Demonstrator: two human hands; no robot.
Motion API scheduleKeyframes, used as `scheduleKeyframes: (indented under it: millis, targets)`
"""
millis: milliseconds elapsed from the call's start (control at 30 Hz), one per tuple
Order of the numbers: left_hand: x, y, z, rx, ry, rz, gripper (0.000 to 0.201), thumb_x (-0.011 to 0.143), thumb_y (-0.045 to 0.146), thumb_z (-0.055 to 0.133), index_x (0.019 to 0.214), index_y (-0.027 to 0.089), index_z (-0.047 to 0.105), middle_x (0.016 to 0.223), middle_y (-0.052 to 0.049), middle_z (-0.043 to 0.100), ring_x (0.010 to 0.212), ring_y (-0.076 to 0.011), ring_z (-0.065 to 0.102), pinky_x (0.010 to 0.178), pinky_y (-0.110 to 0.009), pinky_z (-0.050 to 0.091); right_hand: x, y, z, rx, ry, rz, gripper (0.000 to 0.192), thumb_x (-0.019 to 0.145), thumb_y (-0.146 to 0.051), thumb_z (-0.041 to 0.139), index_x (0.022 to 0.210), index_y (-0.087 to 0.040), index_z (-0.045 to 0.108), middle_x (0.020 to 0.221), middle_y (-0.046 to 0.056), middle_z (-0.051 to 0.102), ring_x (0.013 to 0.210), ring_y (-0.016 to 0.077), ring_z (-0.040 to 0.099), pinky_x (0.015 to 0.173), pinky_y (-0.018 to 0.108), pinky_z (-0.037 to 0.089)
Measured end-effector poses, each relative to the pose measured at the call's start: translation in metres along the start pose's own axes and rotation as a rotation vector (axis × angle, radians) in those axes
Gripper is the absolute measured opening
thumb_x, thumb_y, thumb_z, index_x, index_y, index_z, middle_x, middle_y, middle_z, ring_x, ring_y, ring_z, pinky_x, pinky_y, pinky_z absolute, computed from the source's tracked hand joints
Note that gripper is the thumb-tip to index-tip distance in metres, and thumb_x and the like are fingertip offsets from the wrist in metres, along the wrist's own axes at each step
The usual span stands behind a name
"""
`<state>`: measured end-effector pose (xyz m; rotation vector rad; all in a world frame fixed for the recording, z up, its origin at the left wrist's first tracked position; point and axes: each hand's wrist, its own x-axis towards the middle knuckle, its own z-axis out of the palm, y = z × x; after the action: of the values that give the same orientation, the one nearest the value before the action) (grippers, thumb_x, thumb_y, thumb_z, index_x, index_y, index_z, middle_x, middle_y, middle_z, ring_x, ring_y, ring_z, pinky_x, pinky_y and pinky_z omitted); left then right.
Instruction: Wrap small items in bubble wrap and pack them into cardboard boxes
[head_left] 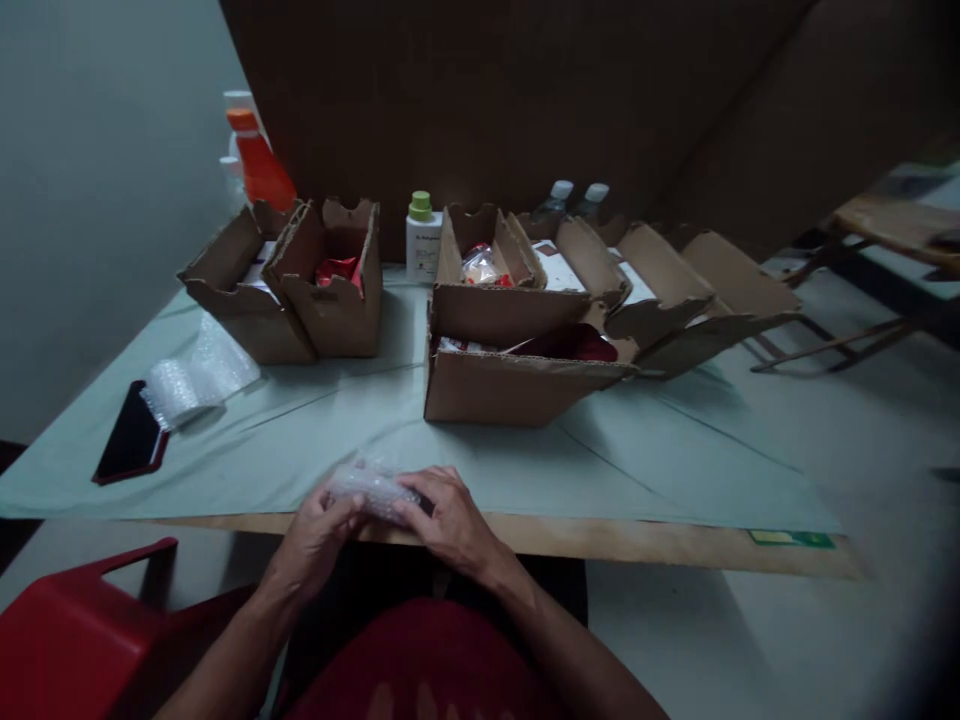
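Can't tell what's inside the bubble-wrap bundle (375, 492); some fingers of the L hand (315, 535) & R hand (451, 515) are out of sight. Fine print on the white bottle (424, 250) w/ green cap: too small to read, ditto the green-yellow sticker (791, 539). Orange bottle's (264, 168) btm is blocked by the L-end box (259, 322); clear bottles' (553, 206) btms hidden too. Front box's (517, 390) wall hides most contents. Red plastic seat (71, 635) is cut off btm L; wooden furniture (889, 226), far R, blurry & cut off.

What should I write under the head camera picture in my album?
Left hand and right hand hold a bubble-wrap bundle at the edge of the table, before open cardboard boxes.
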<state>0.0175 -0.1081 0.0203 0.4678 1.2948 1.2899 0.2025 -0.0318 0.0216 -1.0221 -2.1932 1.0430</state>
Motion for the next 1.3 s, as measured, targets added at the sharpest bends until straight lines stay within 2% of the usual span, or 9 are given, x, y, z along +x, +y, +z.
scheduleKeyframes:
  millis: [167,300,400,567,733,867,1033,1167,1300]
  targets:
    - [0.001,-0.017,0.013,0.076,-0.009,0.035,0.050,0.063,0.043,0.089,0.099,0.015,0.069,0.080,0.000,0.070,0.075,-0.0162,0.065,0.073,-0.026,0.054,-0.027,0.003,-0.014,0.161,0.101,0.142,0.055,0.081,-0.030,0.074,0.133,-0.021,0.060,0.134,0.012,0.063,0.108,0.0227,0.063,0.093,0.036,0.051]
    - [-0.001,-0.008,0.020,0.371,-0.181,0.146,0.052,0.074,0.052,0.078,0.110,0.015,0.069,0.091,-0.006,0.074,0.080,-0.0215,0.069,0.073,-0.030,0.057,-0.042,0.008,-0.035,0.385,0.018,0.227,0.029,0.085,-0.036,0.067,0.108,-0.019,0.069,0.089,0.001,0.068,0.074,0.0148,0.061,0.067,0.024,0.049]
    - [0.008,0.022,0.035,0.624,-0.278,0.508,0.050,0.086,0.051,0.068,0.125,0.020,0.065,0.120,-0.011,0.071,0.108,-0.0282,0.069,0.090,-0.037,0.057,-0.048,0.008,-0.065,0.395,0.094,0.254,0.021,0.085,-0.037,0.065,0.095,-0.018,0.069,0.074,-0.002,0.061,0.066,0.0126,0.055,0.061,0.022,0.045]
    - [0.046,0.085,0.083,1.015,-0.063,1.249,0.058,0.087,0.031,0.070,0.142,0.025,0.051,0.150,-0.014,0.050,0.140,-0.0319,0.047,0.116,-0.053,0.039,-0.057,-0.002,-0.143,0.210,0.124,0.132,0.018,0.084,-0.036,0.069,0.093,-0.020,0.073,0.080,0.000,0.070,0.073,0.0159,0.065,0.067,0.024,0.050]
    - [0.068,0.094,0.109,1.147,-0.134,1.385,0.017,0.091,0.013,0.059,0.103,0.022,0.067,0.152,-0.011,0.048,0.144,-0.0324,0.043,0.112,-0.056,0.044,-0.065,-0.010,-0.216,0.009,0.424,0.041,0.021,0.085,-0.044,0.074,0.097,-0.027,0.075,0.086,0.002,0.076,0.071,0.0194,0.070,0.060,0.027,0.055]
    - [0.066,0.084,0.105,1.146,-0.151,1.414,0.023,0.086,0.007,0.060,0.099,0.024,0.067,0.157,-0.009,0.043,0.143,-0.0339,0.043,0.109,-0.059,0.045,-0.045,-0.018,-0.252,-0.263,0.669,0.013,0.020,0.087,-0.047,0.073,0.101,-0.032,0.074,0.087,0.002,0.075,0.071,0.0201,0.067,0.062,0.032,0.054]
    - [0.069,0.085,0.104,1.121,-0.166,1.419,0.025,0.084,0.005,0.061,0.099,0.024,0.068,0.161,-0.008,0.038,0.143,-0.0342,0.043,0.109,-0.058,0.046,0.017,-0.015,-0.259,-0.725,0.259,-0.178,0.022,0.096,-0.044,0.059,0.100,-0.030,0.076,0.092,0.004,0.072,0.083,0.0229,0.065,0.074,0.037,0.051]
    - [0.071,0.085,0.105,1.120,-0.156,1.417,0.026,0.083,0.005,0.062,0.099,0.025,0.068,0.162,-0.006,0.038,0.142,-0.0341,0.045,0.107,-0.058,0.048,0.058,-0.001,-0.239,-0.845,-0.066,-0.097,0.019,0.093,-0.033,0.063,0.101,-0.025,0.079,0.093,0.005,0.072,0.081,0.0194,0.065,0.071,0.030,0.047]
    - [0.071,0.084,0.106,1.114,-0.165,1.429,0.026,0.082,0.004,0.062,0.098,0.024,0.068,0.162,-0.006,0.038,0.141,-0.0340,0.046,0.107,-0.057,0.049,0.080,0.004,-0.218,-0.800,-0.182,0.017,0.016,0.092,-0.023,0.064,0.098,-0.024,0.078,0.096,0.004,0.078,0.086,0.0203,0.069,0.072,0.029,0.047]
